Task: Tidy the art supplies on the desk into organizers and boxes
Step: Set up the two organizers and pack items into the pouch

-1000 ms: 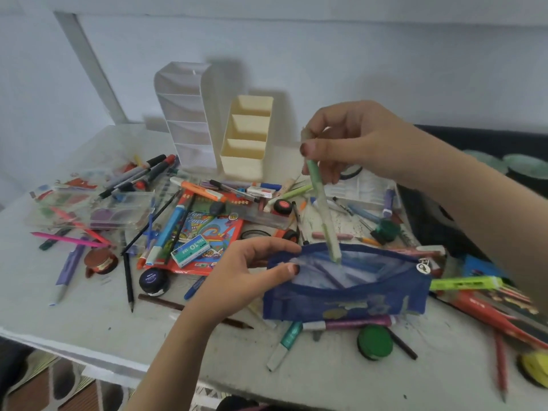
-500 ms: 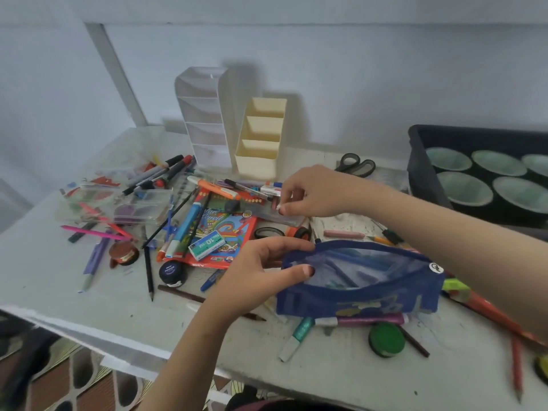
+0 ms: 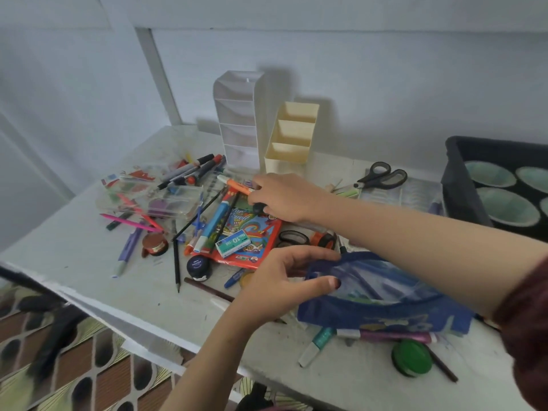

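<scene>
My left hand [image 3: 281, 280] pinches the left end of the blue mesh pencil pouch [image 3: 382, 304] and holds its mouth apart; pens show inside it. My right hand [image 3: 284, 197] reaches across to the pile of pens, its fingertips curled on a small black object [image 3: 259, 207] beside an orange marker [image 3: 237, 185]. Both lie at the top of a red coloured-pencil box [image 3: 255, 232]. A white tiered organizer [image 3: 237, 114] and a cream three-slot organizer [image 3: 292, 137] stand at the back with their slots showing nothing inside.
Loose pens, pencils and markers spread left of the red box, with clear plastic cases [image 3: 175, 203] and paint pots [image 3: 199, 266]. Scissors [image 3: 382, 178] lie at the back. A black bin [image 3: 462, 179] of bowls stands right. Glitter pens and a green lid [image 3: 411, 361] lie near the front edge.
My right hand put a green pen into the pouch, then moved left and away to the pen pile. My left hand kept its hold on the pouch.
</scene>
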Tool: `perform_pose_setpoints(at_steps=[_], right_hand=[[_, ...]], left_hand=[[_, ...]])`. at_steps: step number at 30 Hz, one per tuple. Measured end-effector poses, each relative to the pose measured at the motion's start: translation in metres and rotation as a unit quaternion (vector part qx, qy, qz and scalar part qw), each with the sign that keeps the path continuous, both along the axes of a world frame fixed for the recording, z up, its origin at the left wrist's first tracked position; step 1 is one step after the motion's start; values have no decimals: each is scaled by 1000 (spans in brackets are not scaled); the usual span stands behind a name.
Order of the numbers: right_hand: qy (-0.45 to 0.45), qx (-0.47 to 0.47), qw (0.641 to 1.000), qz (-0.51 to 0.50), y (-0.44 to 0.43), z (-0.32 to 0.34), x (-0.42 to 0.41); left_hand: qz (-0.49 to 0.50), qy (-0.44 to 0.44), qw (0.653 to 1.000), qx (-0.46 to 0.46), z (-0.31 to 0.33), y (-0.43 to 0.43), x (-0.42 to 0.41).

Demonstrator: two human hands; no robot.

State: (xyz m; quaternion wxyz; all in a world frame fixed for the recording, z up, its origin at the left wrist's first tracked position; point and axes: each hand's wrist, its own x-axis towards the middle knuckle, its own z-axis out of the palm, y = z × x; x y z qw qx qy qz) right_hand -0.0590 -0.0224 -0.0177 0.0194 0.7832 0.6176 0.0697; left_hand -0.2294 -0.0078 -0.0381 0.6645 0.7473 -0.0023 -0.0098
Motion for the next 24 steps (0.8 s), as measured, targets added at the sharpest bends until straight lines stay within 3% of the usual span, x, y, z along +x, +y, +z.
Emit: perform_pose_setpoints(at_steps=[4,8,11,16,19,24], right_hand=[[12,3,1000,-11,-4,6,-3],[154,37,986,-55,-30,37,-12],[285,-11,954,-91,-72,70,-14],[393,-129,902,-125,-140,90,-21],[389,-195,887,-154,-153,82,-21],[271,-91,935,-212,-132,61,-3]], left_hand=[[-2,1,1000,-11,-2,0,1],[-4,-3,1000,-6,-4,2,4],[-19,0,1000,11,-4,4,7],[-27,1,999,21,-3,5,11],[-31,4,999,35,-2,5,13],[-37,0,998,42,0,3,12]])
